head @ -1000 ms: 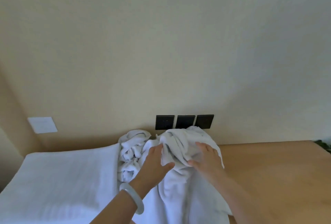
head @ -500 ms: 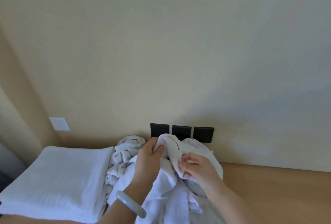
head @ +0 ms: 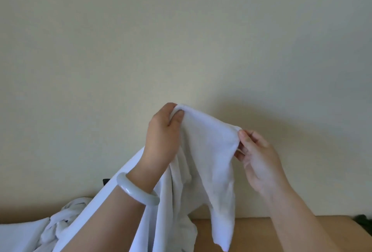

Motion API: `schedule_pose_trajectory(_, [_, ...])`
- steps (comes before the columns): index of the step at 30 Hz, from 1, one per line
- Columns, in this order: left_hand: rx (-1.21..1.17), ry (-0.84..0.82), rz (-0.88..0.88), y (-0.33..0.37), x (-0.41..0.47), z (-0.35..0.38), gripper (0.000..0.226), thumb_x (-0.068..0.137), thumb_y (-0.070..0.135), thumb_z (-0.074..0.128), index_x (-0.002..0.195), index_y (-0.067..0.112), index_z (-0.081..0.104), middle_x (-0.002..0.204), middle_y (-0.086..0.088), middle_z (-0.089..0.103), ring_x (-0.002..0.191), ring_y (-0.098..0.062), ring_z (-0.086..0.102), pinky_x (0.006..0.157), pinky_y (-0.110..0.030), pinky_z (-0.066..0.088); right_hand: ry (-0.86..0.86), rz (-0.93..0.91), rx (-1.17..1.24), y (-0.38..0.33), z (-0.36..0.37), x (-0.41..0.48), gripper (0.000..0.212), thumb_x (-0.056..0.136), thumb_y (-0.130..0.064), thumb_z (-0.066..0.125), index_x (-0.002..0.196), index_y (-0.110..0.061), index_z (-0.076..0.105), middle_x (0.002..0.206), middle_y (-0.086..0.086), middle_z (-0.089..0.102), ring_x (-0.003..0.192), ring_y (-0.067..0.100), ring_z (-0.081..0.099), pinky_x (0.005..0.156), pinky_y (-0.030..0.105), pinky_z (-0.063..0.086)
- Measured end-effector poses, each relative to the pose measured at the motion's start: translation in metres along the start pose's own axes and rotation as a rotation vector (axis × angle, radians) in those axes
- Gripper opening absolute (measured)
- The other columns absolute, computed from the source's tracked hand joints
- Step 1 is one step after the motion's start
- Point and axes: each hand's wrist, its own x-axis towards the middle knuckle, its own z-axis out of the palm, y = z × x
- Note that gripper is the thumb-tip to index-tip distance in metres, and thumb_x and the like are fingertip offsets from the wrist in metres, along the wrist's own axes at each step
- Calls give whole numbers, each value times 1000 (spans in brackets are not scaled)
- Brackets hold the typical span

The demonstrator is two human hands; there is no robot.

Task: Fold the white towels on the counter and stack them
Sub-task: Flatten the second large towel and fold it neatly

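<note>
A white towel (head: pixel 209 163) hangs in the air in front of the wall, lifted above the wooden counter (head: pixel 255 233). My left hand (head: pixel 164 136), with a pale bangle on its wrist, pinches the towel's top edge at the highest point. My right hand (head: pixel 255 155) pinches the same edge a little lower and to the right. The cloth droops in loose folds below both hands. A crumpled heap of white towels (head: pixel 66 217) lies on the counter at the lower left, beside a folded white towel stack (head: pixel 20 233).
A plain cream wall fills most of the view. A corner of a black wall switch plate (head: pixel 106 181) shows behind the raised towel. Something dark green (head: pixel 364 220) sits at the counter's far right edge.
Both hands have risen from the heap on the counter, lifting one towel high in front of the wall. The hands have spread apart along its top edge.
</note>
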Motion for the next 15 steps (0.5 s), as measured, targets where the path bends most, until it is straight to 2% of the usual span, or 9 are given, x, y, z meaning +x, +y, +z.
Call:
schedule_pose_trajectory(2, [-45, 74, 64, 38, 20, 29, 18, 98, 11, 47, 86, 4, 58, 71, 1, 52, 63, -10, 44, 61, -25, 37, -168, 44, 23, -25, -15, 9, 34, 86, -32, 70, 108, -7, 63, 105, 8, 70, 95, 22, 66, 76, 34, 53])
schedule_pose_trajectory(4, [-146, 99, 75, 73, 37, 66, 20, 96, 14, 48, 90, -2, 59, 75, -6, 54, 68, -16, 47, 65, -34, 42, -355, 185, -85, -43, -25, 8, 60, 72, -42, 77, 121, -11, 60, 113, 6, 72, 103, 22, 69, 78, 31, 57])
schedule_pose_trajectory(6, [-259, -65, 15, 93, 44, 107, 22, 96, 20, 50, 97, 2, 62, 85, -10, 61, 77, -19, 56, 74, -44, 50, -442, 267, -81, -48, -34, 8, 52, 72, -34, 75, 116, -9, 64, 104, 7, 75, 96, 19, 72, 75, 27, 58])
schedule_pose_trajectory(8, [-267, -361, -96, 88, 38, 147, 31, 98, 31, 53, 117, 9, 62, 111, -6, 65, 102, -17, 61, 98, -43, 49, -333, 285, -23, -45, -52, 12, 32, 85, -20, 71, 113, -5, 66, 100, 9, 76, 92, 19, 73, 73, 26, 59])
schedule_pose_trajectory(9, [-174, -465, -157, 78, 32, 160, 43, 96, 40, 55, 131, 14, 55, 127, -3, 60, 118, -15, 56, 107, -39, 43, -247, 301, -16, -40, -68, 18, 26, 89, -17, 69, 113, -6, 67, 100, 9, 76, 93, 20, 73, 76, 28, 60])
schedule_pose_trajectory(11, [75, -540, -243, 44, 10, 171, 65, 93, 50, 59, 148, 25, 37, 147, 2, 44, 137, -13, 39, 111, -31, 32, -69, 373, -35, -18, -114, 28, 24, 88, -20, 72, 108, -6, 70, 99, 10, 76, 94, 24, 73, 86, 37, 58])
schedule_pose_trajectory(13, [346, -546, -304, 1, -27, 168, 76, 90, 52, 60, 153, 27, 26, 156, 3, 32, 142, -15, 32, 112, -29, 29, 89, 483, -123, 11, -164, 33, 34, 82, -29, 80, 101, -2, 71, 96, 15, 75, 93, 30, 72, 93, 45, 55])
schedule_pose_trajectory(15, [482, -665, -464, -39, -77, 161, 97, 80, 64, 65, 155, 24, 17, 159, 1, 23, 144, -16, 27, 114, -30, 25, 213, 579, -211, 38, -207, 32, 40, 82, -32, 79, 96, 4, 69, 92, 22, 73, 85, 34, 71, 86, 45, 57])
